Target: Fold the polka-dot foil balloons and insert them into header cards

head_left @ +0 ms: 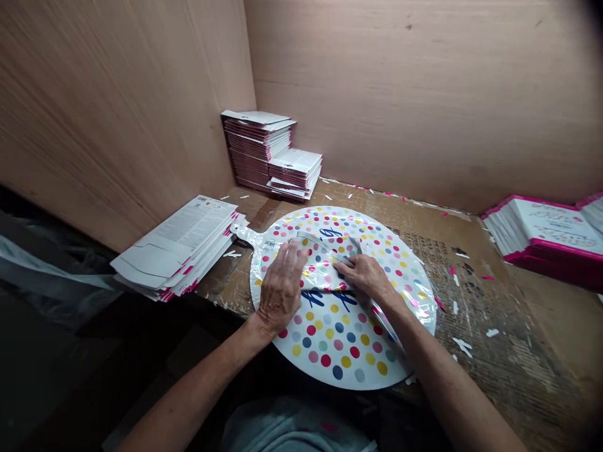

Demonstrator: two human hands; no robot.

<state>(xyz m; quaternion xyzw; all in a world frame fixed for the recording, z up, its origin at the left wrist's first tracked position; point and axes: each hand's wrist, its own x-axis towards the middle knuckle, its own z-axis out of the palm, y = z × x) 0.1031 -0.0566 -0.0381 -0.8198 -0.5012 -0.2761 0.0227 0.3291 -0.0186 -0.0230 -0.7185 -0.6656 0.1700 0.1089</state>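
- The left grip [281, 285] is pressing palm-down on the balloon, its fingers slightly spread and reaching toward the fold, not pinching anything.
- The right grip [362, 276] is pressing on the same fold from the other side, its fingers lying close together and flat, not closing around any edge.
- The flat round white foil balloon with multicoloured dots and blue script lettering [339, 351] is lying on the desk, under both grips, with a glossy folded band [320, 267] doubled across its middle.
- Its clear narrow neck [244, 235] is pointing left, toward a loose stack of white printed cards with pink edges [176, 248].
- The brown, tape-patched cardboard desk [490, 314] is carrying the stacks and scattered white and pink paper scraps [461, 345].
- Two stacks of flat white packets with magenta edges [257, 147] are standing in the far corner, against the pale plywood walls [424, 94].
- A larger pile of white-and-magenta printed packets [549, 238] is sitting at the right end of the desk, well apart from the balloon.
- A grey clothed lap [292, 427] is showing below the desk's near edge.
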